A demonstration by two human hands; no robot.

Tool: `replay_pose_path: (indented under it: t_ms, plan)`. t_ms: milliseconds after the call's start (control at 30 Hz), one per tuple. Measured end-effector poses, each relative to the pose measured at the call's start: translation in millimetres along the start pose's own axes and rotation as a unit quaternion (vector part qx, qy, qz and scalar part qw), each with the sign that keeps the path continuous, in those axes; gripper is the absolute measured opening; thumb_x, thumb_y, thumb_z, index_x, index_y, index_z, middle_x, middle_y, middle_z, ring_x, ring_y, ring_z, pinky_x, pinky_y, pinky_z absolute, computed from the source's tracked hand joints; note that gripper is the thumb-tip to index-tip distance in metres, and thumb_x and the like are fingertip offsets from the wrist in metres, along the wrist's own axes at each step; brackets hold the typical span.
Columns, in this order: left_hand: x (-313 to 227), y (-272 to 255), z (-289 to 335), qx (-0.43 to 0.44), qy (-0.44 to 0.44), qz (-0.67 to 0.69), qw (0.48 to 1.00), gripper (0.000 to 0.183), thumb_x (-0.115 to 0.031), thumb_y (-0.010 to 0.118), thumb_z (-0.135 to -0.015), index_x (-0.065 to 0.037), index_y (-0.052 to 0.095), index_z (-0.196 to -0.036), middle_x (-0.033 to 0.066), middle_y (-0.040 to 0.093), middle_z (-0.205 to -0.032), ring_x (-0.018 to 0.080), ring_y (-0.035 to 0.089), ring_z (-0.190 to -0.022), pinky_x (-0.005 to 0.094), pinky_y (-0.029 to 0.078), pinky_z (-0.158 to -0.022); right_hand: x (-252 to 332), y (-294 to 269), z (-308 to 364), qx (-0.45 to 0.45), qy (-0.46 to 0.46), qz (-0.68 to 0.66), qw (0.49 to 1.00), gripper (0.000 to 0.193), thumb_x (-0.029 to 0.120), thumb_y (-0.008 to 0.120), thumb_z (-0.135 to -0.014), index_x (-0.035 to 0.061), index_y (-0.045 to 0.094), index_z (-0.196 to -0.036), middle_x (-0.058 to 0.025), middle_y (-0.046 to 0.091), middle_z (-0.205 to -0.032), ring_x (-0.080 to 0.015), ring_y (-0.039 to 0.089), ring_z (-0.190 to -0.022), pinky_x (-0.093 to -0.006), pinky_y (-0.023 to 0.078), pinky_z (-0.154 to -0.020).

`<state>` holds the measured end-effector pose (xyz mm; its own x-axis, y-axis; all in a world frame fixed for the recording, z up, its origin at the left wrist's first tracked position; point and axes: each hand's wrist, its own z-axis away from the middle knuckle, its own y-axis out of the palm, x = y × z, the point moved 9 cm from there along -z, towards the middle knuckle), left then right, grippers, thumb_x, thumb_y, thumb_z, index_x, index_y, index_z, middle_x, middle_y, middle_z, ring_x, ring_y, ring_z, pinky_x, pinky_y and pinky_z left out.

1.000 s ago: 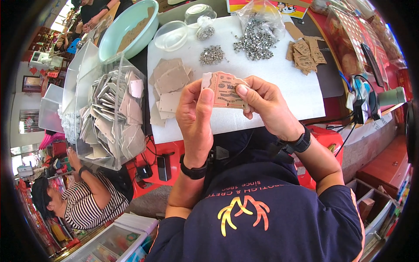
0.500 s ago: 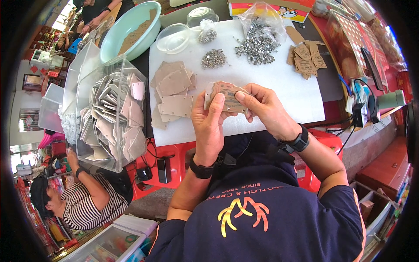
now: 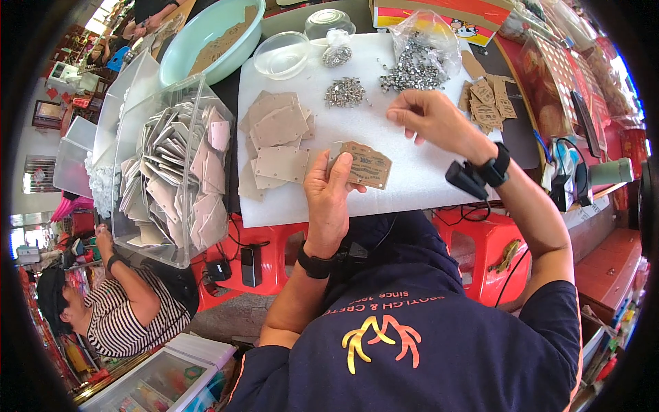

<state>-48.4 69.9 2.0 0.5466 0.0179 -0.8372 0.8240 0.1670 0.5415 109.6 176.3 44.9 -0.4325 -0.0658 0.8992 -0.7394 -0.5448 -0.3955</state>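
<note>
A brown printed card (image 3: 368,167) with cut corners and small holes is gripped between the thumb and fingers of my left hand (image 3: 329,189). Over the white sheet (image 3: 439,189), my right hand (image 3: 436,120) hovers with bent fingers apart, and no object shows in them. It is nearest the heap of small silver metal pieces (image 3: 415,71), which spills from a clear plastic bag (image 3: 439,44). A smaller heap of metal pieces (image 3: 344,92) lies to the left of that hand. Plain greyish-brown cards (image 3: 280,128) overlap in a pile left of my left hand.
A clear bin (image 3: 187,255) packed with cards stands at left, behind it a pale green basin (image 3: 211,74). Clear bowls (image 3: 281,56) sit at the far edge. Printed brown cards (image 3: 486,103) lie at right. Red stools (image 3: 484,254) stand below; a person in stripes (image 3: 134,312) is at lower left.
My right hand has let go of the printed card and moved up and right over the white sheet. My left hand still holds the card, with more of its printed face showing.
</note>
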Motion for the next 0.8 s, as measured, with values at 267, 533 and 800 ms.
replay_pose_path:
  t_ms: [267,533,800]
  plan:
    - [7.8,4.1,-1.0,0.042,-0.036,-0.016,0.998,0.014,-0.013,0.055,-0.099,-0.005,0.061,-0.109,0.0048,0.069,-0.097,0.0105,0.062,-0.079,0.0270,0.047,-0.063,11.1,-5.3,-47.7,-0.081,-0.161,0.298,0.937,0.016,0.014,0.062,-0.086,-0.0010,0.065,-0.088,-0.0131,0.065,-0.070,-0.0254,0.064,-0.065,-0.0359,0.050,-0.062]
    - [7.1,0.1,-1.1,0.044,-0.036,-0.013,0.998,0.020,-0.017,0.056,-0.098,-0.002,0.063,-0.110,0.0048,0.069,-0.097,0.0072,0.061,-0.078,0.0240,0.050,-0.063,11.2,13.8,-58.8,-0.078,-0.109,0.375,0.917,0.015,0.017,0.062,-0.084,0.0024,0.066,-0.087,-0.0157,0.067,-0.079,-0.0351,0.065,-0.076,-0.0426,0.051,-0.069]
    - [7.0,0.4,-1.5,0.035,-0.036,-0.009,0.999,0.019,-0.016,0.056,-0.099,-0.001,0.061,-0.109,0.0057,0.069,-0.096,0.0080,0.062,-0.077,0.0244,0.049,-0.063,10.5,6.8,-42.9,-0.061,-0.119,0.404,0.905,0.014,0.016,0.061,-0.083,0.0021,0.064,-0.083,-0.0155,0.066,-0.078,-0.0358,0.064,-0.076,-0.0442,0.050,-0.069]
